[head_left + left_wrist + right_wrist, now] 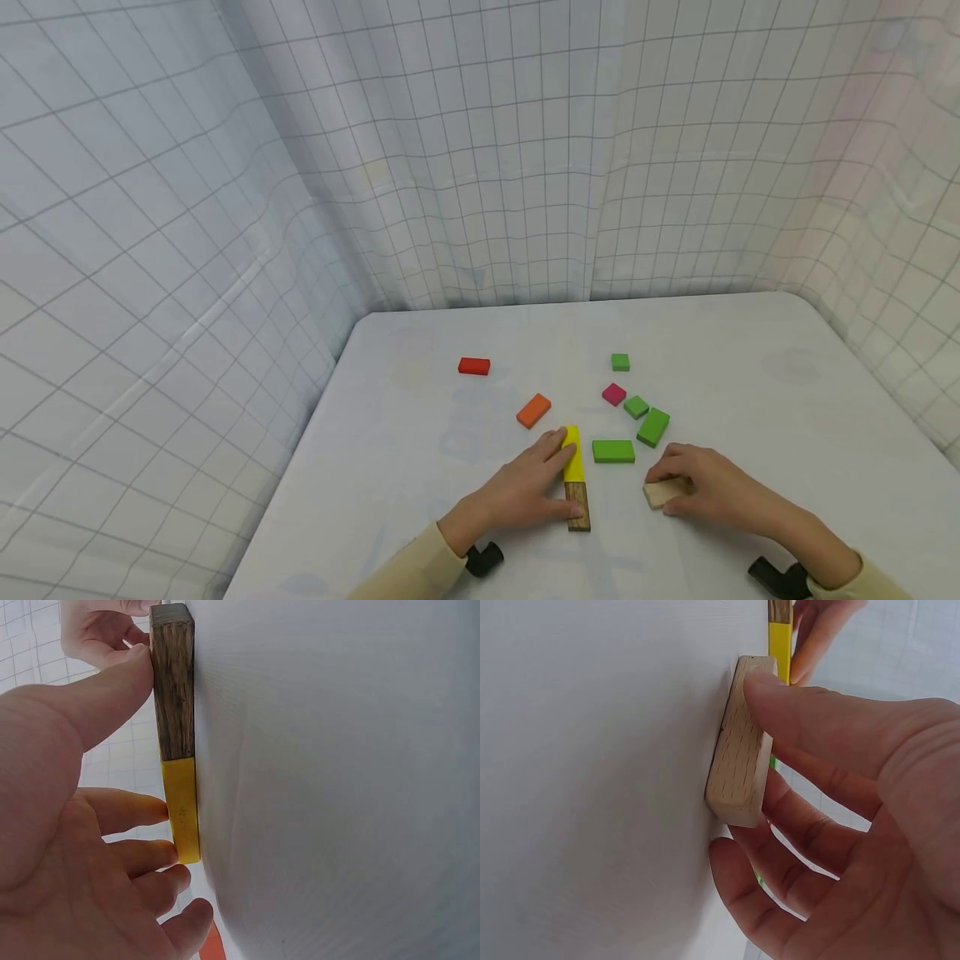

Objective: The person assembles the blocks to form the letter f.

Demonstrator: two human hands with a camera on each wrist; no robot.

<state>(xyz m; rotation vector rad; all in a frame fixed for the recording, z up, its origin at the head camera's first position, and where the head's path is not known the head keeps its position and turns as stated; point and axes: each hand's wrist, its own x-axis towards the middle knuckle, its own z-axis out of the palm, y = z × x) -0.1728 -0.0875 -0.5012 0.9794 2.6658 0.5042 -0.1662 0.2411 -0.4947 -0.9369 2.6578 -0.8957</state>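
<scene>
A yellow block (573, 457) and a dark brown wood-grain block (578, 500) lie end to end in a line on the table. My left hand (525, 487) rests along them, fingertips touching the yellow block and the thumb on the brown one. In the left wrist view, its fingers (131, 856) are extended rather than wrapped round the blocks. To the right, my right hand (712, 487) pinches a pale wooden block (663, 492) between thumb and fingers. The right wrist view shows this pale block (739, 750) low over the table; whether it touches the surface I cannot tell.
Just beyond the hands lie several green blocks (613, 452), with a pink block (614, 394) among them. An orange block (534, 411) and a red block (474, 367) lie farther left on the white table (390, 467). Grid-patterned curtains (480, 167) surround the table.
</scene>
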